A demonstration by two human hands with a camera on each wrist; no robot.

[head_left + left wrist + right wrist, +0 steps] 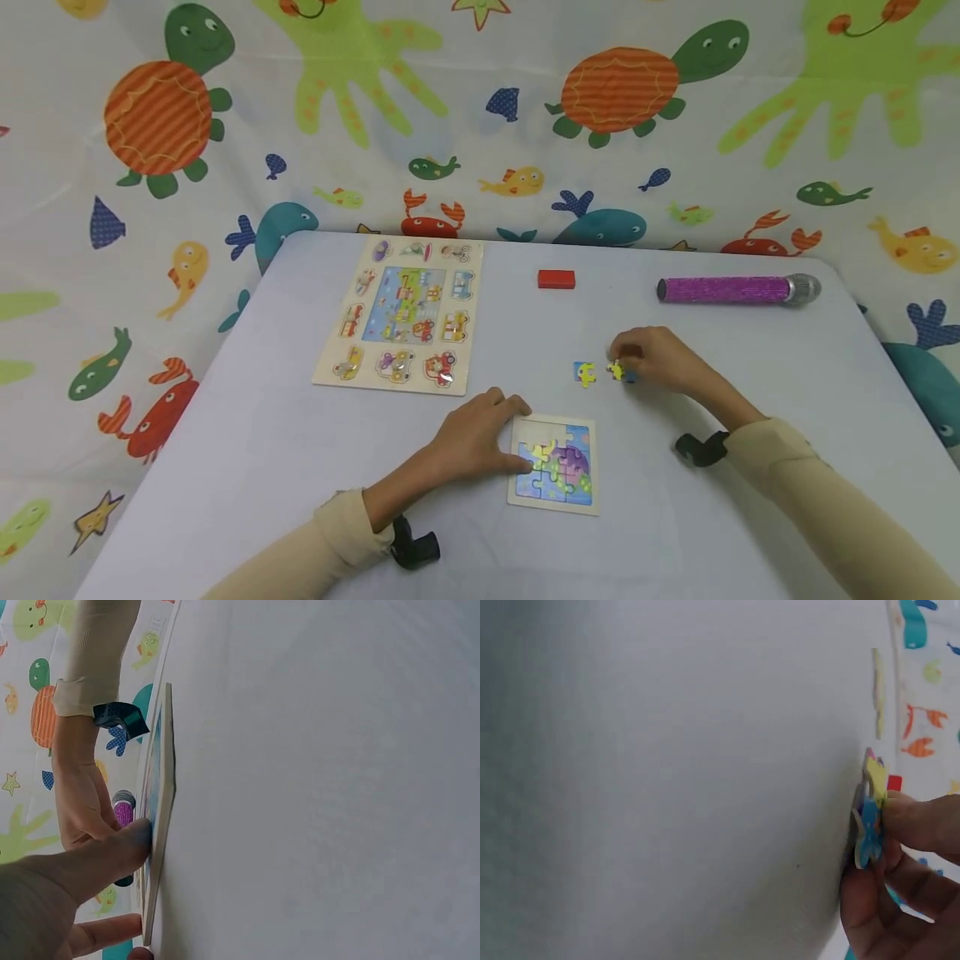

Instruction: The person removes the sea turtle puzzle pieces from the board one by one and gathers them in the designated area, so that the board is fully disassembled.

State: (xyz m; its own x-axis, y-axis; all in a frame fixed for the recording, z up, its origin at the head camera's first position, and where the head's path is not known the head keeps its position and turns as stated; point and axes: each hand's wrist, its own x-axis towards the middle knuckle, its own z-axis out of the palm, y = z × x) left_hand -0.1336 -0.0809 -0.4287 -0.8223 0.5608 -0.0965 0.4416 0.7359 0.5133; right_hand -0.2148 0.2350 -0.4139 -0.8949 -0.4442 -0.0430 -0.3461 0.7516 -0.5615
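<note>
A square jigsaw board [551, 506] lies on the table, partly filled with a purple and yellow picture; its upper left part shows bare wood. My left hand [472, 437] rests at its left side, thumb [124, 851] on the face and another finger touching the far edge. Farther right, my right hand [660, 358] pinches a yellow and blue jigsaw piece [869, 825] low over the table. The fingers hide part of this piece. Just left of that hand lies a loose blue and yellow jigsaw piece [584, 373].
A larger wooden vehicle puzzle [390, 389] lies at the back left. Behind the hands are a red block [557, 279] and, to the right, a purple toy microphone [727, 290]. A sea-animal printed cloth [465, 100] hangs along the table's back edge.
</note>
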